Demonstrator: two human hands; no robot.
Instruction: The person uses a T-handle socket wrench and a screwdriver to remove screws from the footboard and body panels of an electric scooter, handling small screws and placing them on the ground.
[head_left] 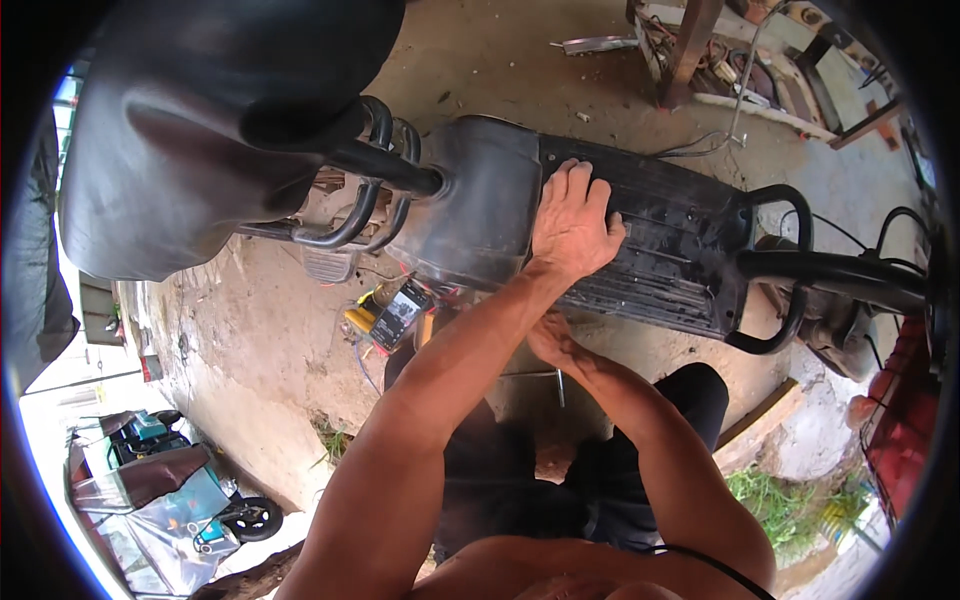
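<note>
A black electric scooter with a ribbed footboard [660, 245] lies across the view in front of me. My left hand [575, 225] rests palm down on the footboard, at the seam with the smooth black cover [480, 190]. Its fingers are a little apart, the thumb stretched to the right, and it holds nothing. Lower down, my right hand [552, 340] reaches to the underside of the footboard's near edge. The edge and my left forearm hide its fingers. Below it shows a thin metal rod [560, 388]; whether the hand touches it I cannot tell.
A phone [400, 312] and a yellow-cased device [362, 316] with wires sit left of my forearm. Black tube bars [800, 270] stick out at the scooter's right. The black seat [210, 130] fills the upper left. A wooden frame [690, 50] with clutter stands at the far right.
</note>
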